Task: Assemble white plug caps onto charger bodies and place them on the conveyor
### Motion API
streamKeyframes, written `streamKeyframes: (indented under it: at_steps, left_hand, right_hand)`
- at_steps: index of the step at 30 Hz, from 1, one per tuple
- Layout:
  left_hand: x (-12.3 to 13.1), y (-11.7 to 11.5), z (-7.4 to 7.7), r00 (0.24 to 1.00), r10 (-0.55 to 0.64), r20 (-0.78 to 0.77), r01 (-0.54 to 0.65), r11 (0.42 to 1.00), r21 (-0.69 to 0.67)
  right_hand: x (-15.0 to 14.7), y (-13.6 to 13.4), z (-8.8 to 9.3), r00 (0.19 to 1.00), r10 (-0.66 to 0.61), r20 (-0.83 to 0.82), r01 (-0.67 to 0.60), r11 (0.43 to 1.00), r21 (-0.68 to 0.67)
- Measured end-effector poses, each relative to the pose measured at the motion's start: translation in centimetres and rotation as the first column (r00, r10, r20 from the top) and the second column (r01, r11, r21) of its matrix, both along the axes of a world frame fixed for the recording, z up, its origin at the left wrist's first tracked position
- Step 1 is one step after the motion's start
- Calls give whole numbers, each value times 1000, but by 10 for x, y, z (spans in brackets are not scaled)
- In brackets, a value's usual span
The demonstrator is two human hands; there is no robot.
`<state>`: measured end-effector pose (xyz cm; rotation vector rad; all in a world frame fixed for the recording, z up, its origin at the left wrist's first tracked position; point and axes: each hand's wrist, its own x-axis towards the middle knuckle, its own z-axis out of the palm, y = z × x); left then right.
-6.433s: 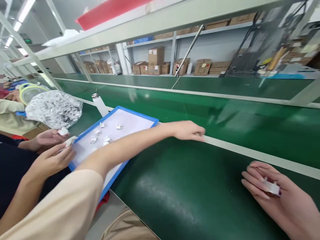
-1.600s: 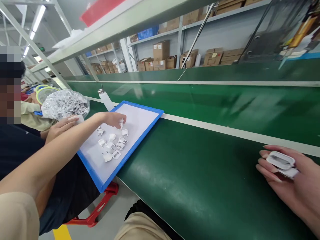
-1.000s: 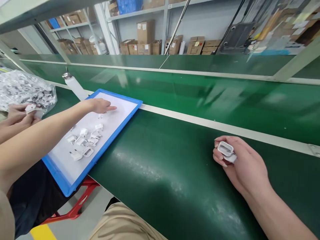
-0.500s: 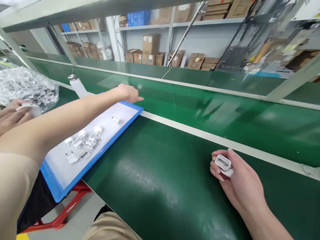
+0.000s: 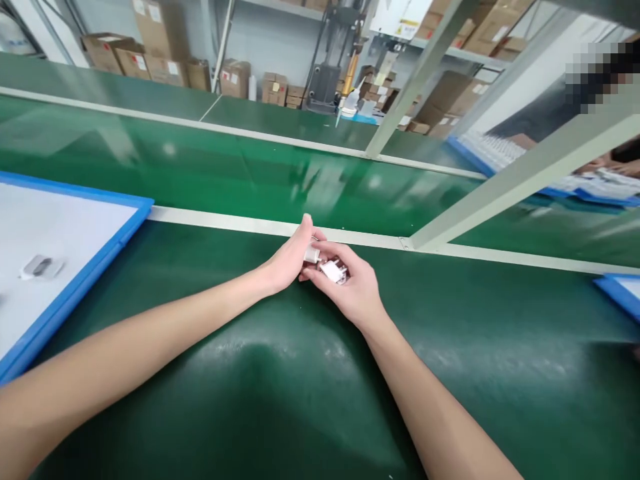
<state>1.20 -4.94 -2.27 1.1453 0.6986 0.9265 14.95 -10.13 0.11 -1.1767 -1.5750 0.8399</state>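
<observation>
My two hands meet above the green work surface (image 5: 280, 373), near its pale rail. My left hand (image 5: 291, 259) has its thumb up and its other fingers curled behind a small white plug piece (image 5: 312, 254). My right hand (image 5: 357, 283) holds a second white plug piece (image 5: 332, 270), with metal parts showing at its right side. The fingertips of my right hand reach to the piece in my left hand. Fingers partly hide both pieces. On the blue-rimmed tray (image 5: 113, 250) at left lies another small whitish piece (image 5: 43, 267), blurred.
A slanted metal post (image 5: 500, 180) stands at the right, behind the rail (image 5: 225, 223). Another blue-edged tray (image 5: 620, 293) shows at the right edge. Beyond the green partition are cardboard boxes (image 5: 163, 40) and a dark machine (image 5: 325, 73). At far right, a person is partly visible by trays of white parts.
The view has turned right. My left hand has come from over the tray to my right hand and now holds a white piece. My right hand still holds white plug parts.
</observation>
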Motion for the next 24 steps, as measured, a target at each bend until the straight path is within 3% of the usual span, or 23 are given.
streamKeyframes:
  at_steps: [5,9,13,21,24]
  left_hand:
    - [-13,-5,-14,995,-91,47,85,989,119]
    - [-12,-8,-11,988,-132,80,123,987,106]
    - [-14,-6,-6,990,-134,46,130,988,85]
    - [-11,-6,-8,999,37,10,-38,997,69]
    - [-10,-8,-8,992,74,-101,-59,988,140]
  right_hand:
    - [-3,3,-6,975,-131,-180,99,979,-176]
    - [3,9,-13,902,-210,-377,100,952,-291]
    - [6,11,-14,876,-226,-425,93,946,-312]
    - [4,11,-11,844,-252,-474,111,946,-305]
    - [2,11,-11,850,-243,-467,105,947,-302]
